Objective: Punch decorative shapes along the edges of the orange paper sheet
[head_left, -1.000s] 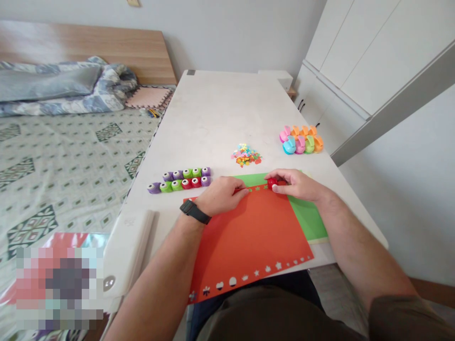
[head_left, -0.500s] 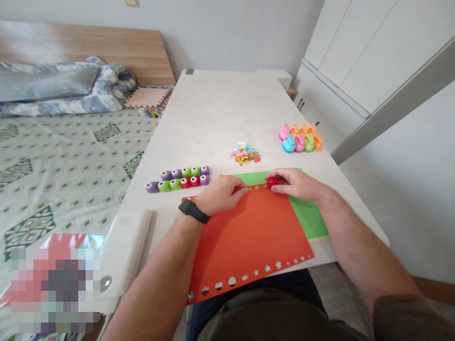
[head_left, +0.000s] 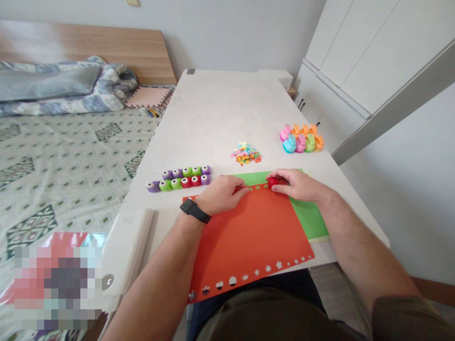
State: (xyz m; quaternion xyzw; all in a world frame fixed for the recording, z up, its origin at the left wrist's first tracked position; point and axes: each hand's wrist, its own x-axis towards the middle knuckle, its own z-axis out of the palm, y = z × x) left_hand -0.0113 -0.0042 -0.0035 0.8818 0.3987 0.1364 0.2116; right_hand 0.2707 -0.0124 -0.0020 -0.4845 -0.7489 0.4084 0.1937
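Note:
A sheet of red-orange paper (head_left: 249,232) lies before me, with shaped holes along its near and far edges. My left hand (head_left: 227,192) pinches its far edge left of the middle, thumb on top. At the far edge's right part, my right hand (head_left: 293,183) grips a small red craft punch (head_left: 272,183) between thumb and fingers, and the paper's edge meets the punch. Several flower-shaped holes show between the two hands. Green paper (head_left: 313,220) lies beneath the red-orange sheet, showing at the back and right.
Small purple, green and red punches (head_left: 176,183) stand in two rows at the left. Larger colourful punches (head_left: 301,142) sit back right. A heap of paper cut-outs (head_left: 245,154) lies mid-table (head_left: 227,104). A long white device (head_left: 130,251) rests along the left edge, beside a bed (head_left: 78,156).
Both hands, the paper and the red punch hold nearly the same positions. The whole view has shifted very slightly.

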